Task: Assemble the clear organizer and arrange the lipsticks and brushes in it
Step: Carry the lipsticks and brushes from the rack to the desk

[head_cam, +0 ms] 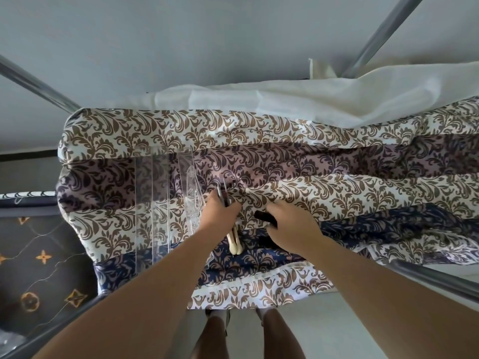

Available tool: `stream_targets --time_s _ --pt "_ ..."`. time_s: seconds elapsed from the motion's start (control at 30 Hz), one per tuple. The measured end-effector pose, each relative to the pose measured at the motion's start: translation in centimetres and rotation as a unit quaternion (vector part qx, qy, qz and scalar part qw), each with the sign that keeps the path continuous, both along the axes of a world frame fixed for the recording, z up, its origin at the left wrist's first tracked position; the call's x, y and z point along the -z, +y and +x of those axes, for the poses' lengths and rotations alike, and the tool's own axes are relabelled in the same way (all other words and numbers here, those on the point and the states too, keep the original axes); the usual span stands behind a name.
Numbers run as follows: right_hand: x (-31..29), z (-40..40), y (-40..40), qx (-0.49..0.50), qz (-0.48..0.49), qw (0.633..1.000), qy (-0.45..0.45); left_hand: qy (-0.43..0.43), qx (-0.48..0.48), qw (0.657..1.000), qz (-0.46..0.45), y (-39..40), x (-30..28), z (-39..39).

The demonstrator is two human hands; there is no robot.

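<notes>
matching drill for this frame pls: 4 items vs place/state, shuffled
1. brushes
2. clear panels
3. white cloth
4. black tube

a. flat on the patterned cover, left of both hands
b. in the left hand grip
c. along the far edge
d. at the right hand fingertips

Pairs: 1-b, 2-a, 3-c, 4-d

Your clear panels (160, 203) lay on the bed (337, 177), left of your left hand (220, 211). The brushes (234, 244) lay under that hand; your right hand (290, 224) was just beside it.
</notes>
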State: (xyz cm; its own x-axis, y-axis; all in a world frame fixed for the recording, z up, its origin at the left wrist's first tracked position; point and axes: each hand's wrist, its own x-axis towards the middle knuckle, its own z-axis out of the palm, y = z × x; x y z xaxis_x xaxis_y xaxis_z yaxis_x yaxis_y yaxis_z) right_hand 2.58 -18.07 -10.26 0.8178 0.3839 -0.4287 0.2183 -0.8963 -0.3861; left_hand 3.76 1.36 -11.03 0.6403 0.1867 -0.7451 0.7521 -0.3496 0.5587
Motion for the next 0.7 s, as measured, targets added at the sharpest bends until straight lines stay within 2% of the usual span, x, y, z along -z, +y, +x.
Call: stream_targets --time_s 0.2,0.3,0.4,0.53,0.7 --pt "0.3 -1.9 -1.4 -0.093 -0.012 0.995 0.026 -0.034 -0.013 0.999 0.009 0.2 -0.7 -0.5" --pt "0.5 -2.3 -1.7 -0.123 -0.009 0.992 0.027 0.001 -0.01 0.999 0.039 0.3 -0.5 -1.0" --pt "0.6 -2.5 -1.8 -0.162 -0.006 0.986 0.023 0.057 0.064 0.993 0.08 -0.3 -0.8 -2.2" --pt "0.7 -3.0 -1.9 -0.21 -0.036 0.977 0.023 0.084 0.167 0.973 0.135 -1.1 -0.8 -2.9" --pt "0.6 -3.6 -1.3 -0.196 -0.056 0.979 -0.011 0.119 0.244 0.941 0.2 -1.8 -0.6 -2.4"
